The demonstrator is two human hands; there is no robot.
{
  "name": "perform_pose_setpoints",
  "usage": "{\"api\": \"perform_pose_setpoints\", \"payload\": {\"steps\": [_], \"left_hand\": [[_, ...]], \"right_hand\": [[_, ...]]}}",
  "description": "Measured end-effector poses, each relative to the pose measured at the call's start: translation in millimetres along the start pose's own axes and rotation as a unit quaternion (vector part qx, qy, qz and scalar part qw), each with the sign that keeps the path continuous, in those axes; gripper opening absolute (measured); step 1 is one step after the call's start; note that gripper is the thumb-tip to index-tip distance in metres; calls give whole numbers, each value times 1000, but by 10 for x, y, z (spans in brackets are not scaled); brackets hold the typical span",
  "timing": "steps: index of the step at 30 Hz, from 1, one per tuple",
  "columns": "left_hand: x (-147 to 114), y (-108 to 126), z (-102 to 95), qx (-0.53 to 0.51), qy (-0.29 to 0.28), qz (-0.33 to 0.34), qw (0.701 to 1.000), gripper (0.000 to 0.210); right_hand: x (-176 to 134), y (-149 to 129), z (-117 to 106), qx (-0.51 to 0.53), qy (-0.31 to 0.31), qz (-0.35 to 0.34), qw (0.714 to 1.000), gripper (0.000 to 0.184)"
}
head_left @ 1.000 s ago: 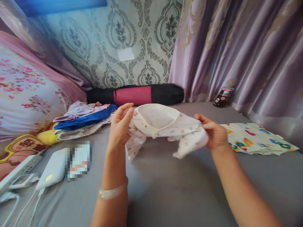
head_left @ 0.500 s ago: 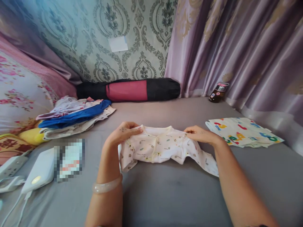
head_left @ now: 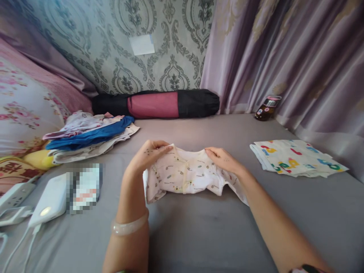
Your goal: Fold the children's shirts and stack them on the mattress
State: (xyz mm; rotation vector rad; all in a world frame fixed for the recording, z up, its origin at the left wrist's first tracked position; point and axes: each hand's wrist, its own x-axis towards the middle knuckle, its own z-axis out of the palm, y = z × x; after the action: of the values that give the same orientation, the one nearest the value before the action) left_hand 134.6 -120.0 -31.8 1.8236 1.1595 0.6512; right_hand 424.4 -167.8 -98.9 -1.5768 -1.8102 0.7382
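Pinching the small printed shirt (head_left: 178,176) at either end of its neckline, the left hand (head_left: 153,151) and right hand (head_left: 223,158) have thumb and fingers closed on the cloth. A second ago the shirt was held up with its neck gaping; now it lies front up on the grey bed (head_left: 196,239), its body and buttoned strip between and just below the two grips. Since half a second ago the right hand has slid inward, from the shoulder to the corner of the neckline, while the left has kept its place. The sleeve below the right grip now runs partly behind that forearm.

Unchanged, a pile of clothes (head_left: 88,136) sits left of the left grip, beyond a white power bank (head_left: 49,199). Right of the right grip lies a folded cloth (head_left: 298,157) with coloured numbers; farther beyond stands a bottle (head_left: 265,110). A long bag (head_left: 153,105) lies beyond both grips.
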Motion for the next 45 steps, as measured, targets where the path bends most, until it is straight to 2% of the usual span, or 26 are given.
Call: {"api": "perform_pose_setpoints", "payload": {"steps": [5,12,18,26,31,35,38,40,42,45], "left_hand": [[-42,71,-3,-1,21,-2,1000,40],[-101,128,-19,-35,42,6,998,41],[-206,205,-76,-58,46,16,997,41],[-283,329,-294,-35,28,87,995,39],[-252,431,-463,-39,19,102,994,42],[-233,573,-582,2,13,108,994,41],[-189,676,-664,53,42,120,990,36],[-136,731,-695,87,95,142,981,33],[-74,774,-694,136,171,169,961,31],[0,818,-636,232,271,211,910,27]], "right_hand": [[21,10,-4,18,35,-23,999,33],[-41,-65,-134,12,-8,-36,999,32],[-148,-202,-277,37,36,-31,998,38],[-161,-431,-469,72,79,-63,992,46],[-87,-605,-691,117,33,-50,991,47],[-47,-802,-925,58,2,-44,997,38],[-7,-942,-1059,46,49,-66,996,34],[41,-1000,-1102,45,108,-92,989,34],[106,-1027,-1112,13,137,-112,984,34],[210,-1046,-1111,-57,143,-142,978,32]]}}
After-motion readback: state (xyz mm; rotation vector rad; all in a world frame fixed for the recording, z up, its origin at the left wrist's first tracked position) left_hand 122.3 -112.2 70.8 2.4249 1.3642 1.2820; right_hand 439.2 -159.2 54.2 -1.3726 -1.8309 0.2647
